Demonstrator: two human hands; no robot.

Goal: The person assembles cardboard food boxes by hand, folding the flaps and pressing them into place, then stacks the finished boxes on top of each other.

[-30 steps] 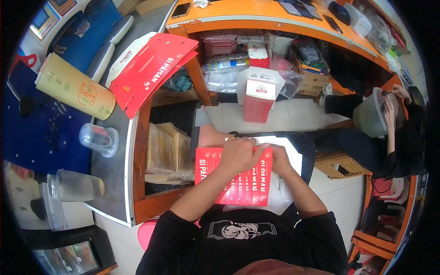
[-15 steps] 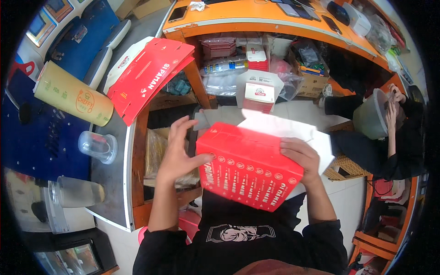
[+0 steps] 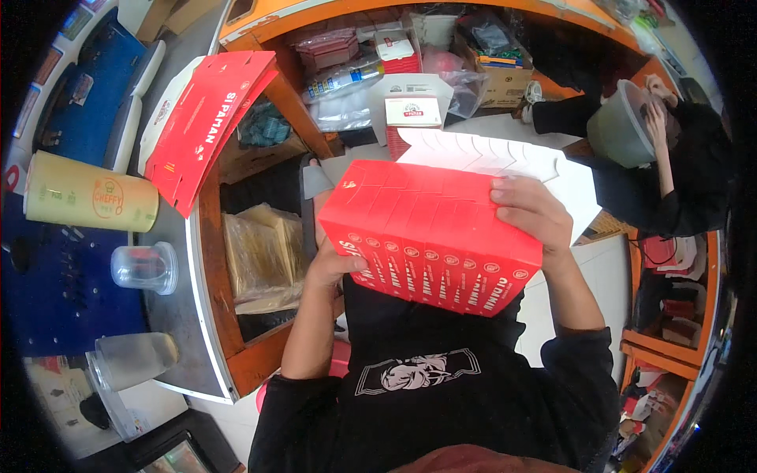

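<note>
In front of my body I hold a nested stack of red cardboard food boxes (image 3: 430,236), their white lids (image 3: 509,162) fanned out behind. My left hand (image 3: 335,264) grips the left end, its thumb on the printed front face and its other fingers largely hidden behind. My right hand (image 3: 536,217) is closed over the upper right end, fingers curled on the red top. To the left, a small pile of flat red cartons (image 3: 209,130) lies on the grey counter edge.
On the left counter (image 3: 185,331) are a yellow-green printed roll (image 3: 91,193), a clear cup (image 3: 146,268) and a clear jar (image 3: 134,359). Another box stack (image 3: 414,118) stands ahead, below an orange table (image 3: 276,24). At right, another person holds a tub (image 3: 627,130).
My left hand has gone from spread fingers beside the stack to gripping its left end. The stack is slightly higher in view, and the whole view has shifted.
</note>
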